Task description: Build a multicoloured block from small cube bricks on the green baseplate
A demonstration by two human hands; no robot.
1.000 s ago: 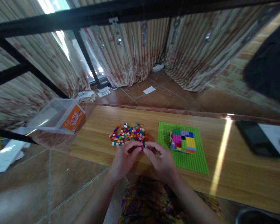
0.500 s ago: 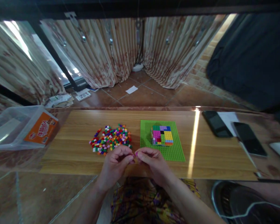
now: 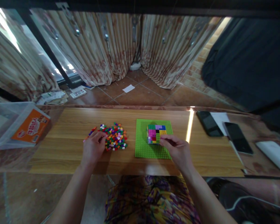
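Observation:
My left hand [image 3: 94,146] hovers over the left side of a heap of loose toy bricks [image 3: 116,137] in many colours. Its thumb and fingers are pinched together, and whatever they hold is hidden. My right hand [image 3: 178,151] is closed in a pinch at the front right corner of a multicoloured block built of bricks [image 3: 152,132]. Its fingertips cover part of the yellow area, and I cannot make out a piece between them. Under the built block lies a green studded baseplate [image 3: 142,151].
A clear plastic bin [image 3: 4,141] with an orange label stands at the left end of the wooden table [image 3: 60,155]. To the right lie two dark phones [image 3: 209,123], a paper sheet [image 3: 220,119] and a white object [image 3: 273,155]. Curtains [image 3: 116,49] hang behind.
My hands have parted from where they met in front of the baseplate, a small pink piece at the fingertips. The left went to the loose bricks, the right to the built block. The view shifted slightly.

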